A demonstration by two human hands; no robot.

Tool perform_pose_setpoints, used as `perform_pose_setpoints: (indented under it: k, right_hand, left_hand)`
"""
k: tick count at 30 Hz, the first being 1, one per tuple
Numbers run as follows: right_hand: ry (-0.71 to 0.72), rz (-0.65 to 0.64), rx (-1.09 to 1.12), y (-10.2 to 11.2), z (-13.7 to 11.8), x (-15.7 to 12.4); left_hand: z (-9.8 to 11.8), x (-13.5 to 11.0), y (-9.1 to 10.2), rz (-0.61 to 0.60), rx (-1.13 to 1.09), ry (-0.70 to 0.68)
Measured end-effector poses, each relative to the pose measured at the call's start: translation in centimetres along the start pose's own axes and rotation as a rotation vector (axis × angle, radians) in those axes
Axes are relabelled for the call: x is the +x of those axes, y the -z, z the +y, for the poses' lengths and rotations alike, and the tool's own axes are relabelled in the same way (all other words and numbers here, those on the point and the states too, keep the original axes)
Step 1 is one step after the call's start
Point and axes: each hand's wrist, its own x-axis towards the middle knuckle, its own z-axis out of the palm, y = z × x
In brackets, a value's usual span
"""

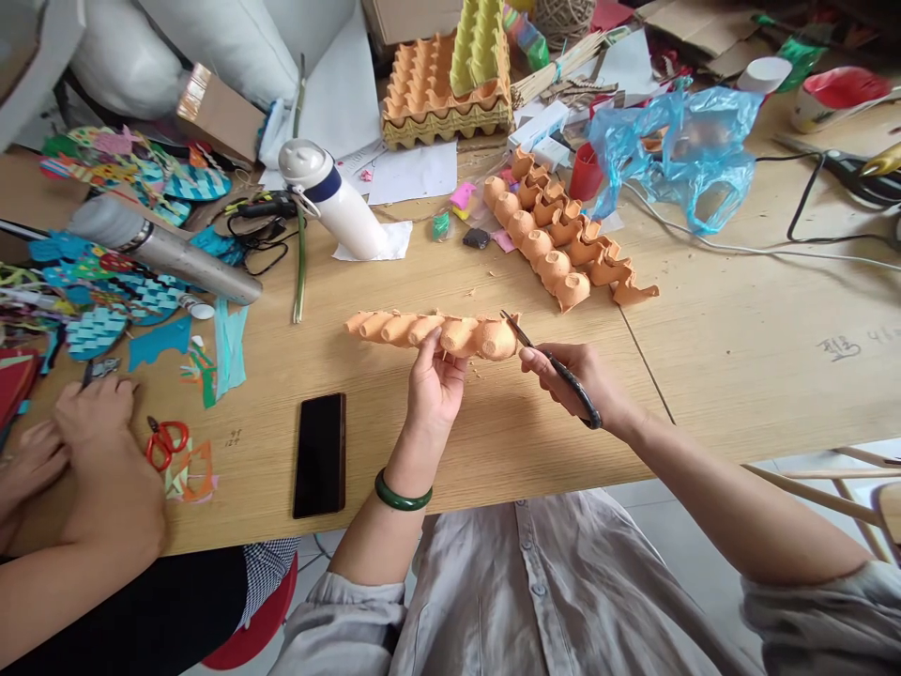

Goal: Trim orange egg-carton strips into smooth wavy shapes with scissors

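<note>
My left hand (437, 380), with a green bangle (403, 496) on its wrist, grips an orange egg-carton strip (422, 329) from below, thumb against the cups. The strip is held roughly level above the table. In my right hand (581, 380) is a pair of black-handled scissors (573, 385). Their blades point up and left and meet the strip's right end. Behind the strip lie more cut egg-carton strips (556, 239), cups upward or on their sides. A dark phone (319, 455) rests on the table left of my left forearm.
At left are a co-worker's hands (91, 413), red scissors (166, 443) and paper scraps (229, 347). A white bottle (338, 207) and stacked egg trays (422, 80) stand at the back. A blue plastic bag (676, 150), a cable and large black scissors (837, 169) lie right.
</note>
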Motion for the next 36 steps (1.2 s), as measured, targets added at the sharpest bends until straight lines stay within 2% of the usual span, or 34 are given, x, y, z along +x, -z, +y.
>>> perform_pose_setpoints:
  k: [9, 16, 23, 30, 36]
  right_hand:
    - [0.052, -0.058, 0.063, 0.3, -0.8, 0.8]
    - [0.020, 0.007, 0.032, -0.8, -0.3, 0.6]
    - [-0.007, -0.017, -0.013, -1.2, 0.9, 1.0]
    - [0.010, -0.054, -0.072, -0.8, 1.0, 0.8]
    - [-0.027, -0.125, 0.088, -0.7, 0.6, 0.8]
  left_hand:
    - [0.2, -0.1, -0.5, -0.038, 0.027, 0.040]
    - [0.4, 0.3, -0.3, 0.001, 0.046, 0.042]
    - [0.6, 0.7, 0.0, 0.067, 0.083, 0.045]
    - [0.9, 0.9, -0.1, 0.095, 0.066, 0.056]
    - [0.8, 0.6, -0.1, 0.036, 0.087, 0.074]
